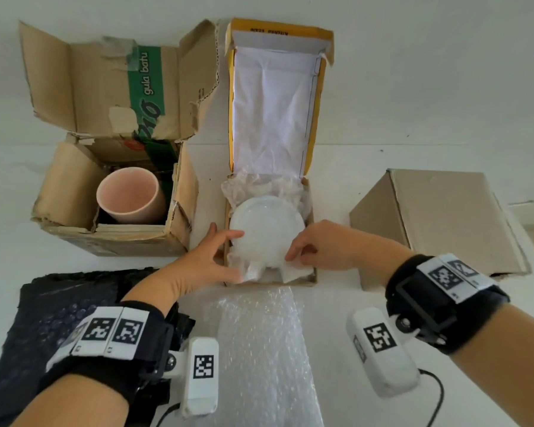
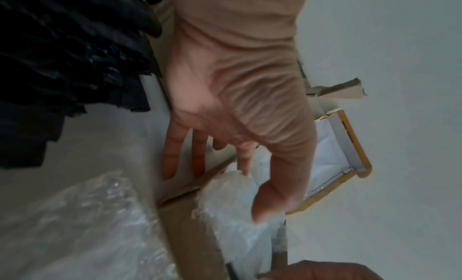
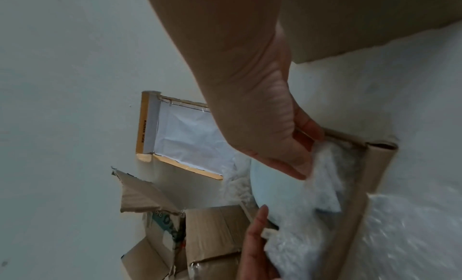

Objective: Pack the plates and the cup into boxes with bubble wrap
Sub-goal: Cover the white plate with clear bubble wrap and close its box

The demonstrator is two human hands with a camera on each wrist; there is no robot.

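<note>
A white plate (image 1: pixel 267 221) lies in clear bubble wrap (image 1: pixel 259 257) inside the small middle box (image 1: pixel 269 284), whose yellow-edged lid (image 1: pixel 272 103) stands open. My left hand (image 1: pixel 239 255) reaches over the box's near left corner with straight fingers. Its index finger touches the plate's left edge and its thumb (image 2: pixel 265 209) presses on the wrap (image 2: pixel 225 195). My right hand (image 1: pixel 290 255) pinches the wrap at the plate's near right edge, thumb (image 3: pixel 295 171) against curled fingers. A pink cup (image 1: pixel 127 192) stands in the open brown box (image 1: pixel 121 238) at the left.
A shut plain cardboard box (image 1: pixel 444 217) stands at the right. A black bubble-wrap sheet (image 1: pixel 59 303) lies at the near left. A clear bubble-wrap sheet (image 1: pixel 259 349) is spread on the white surface just in front of the middle box.
</note>
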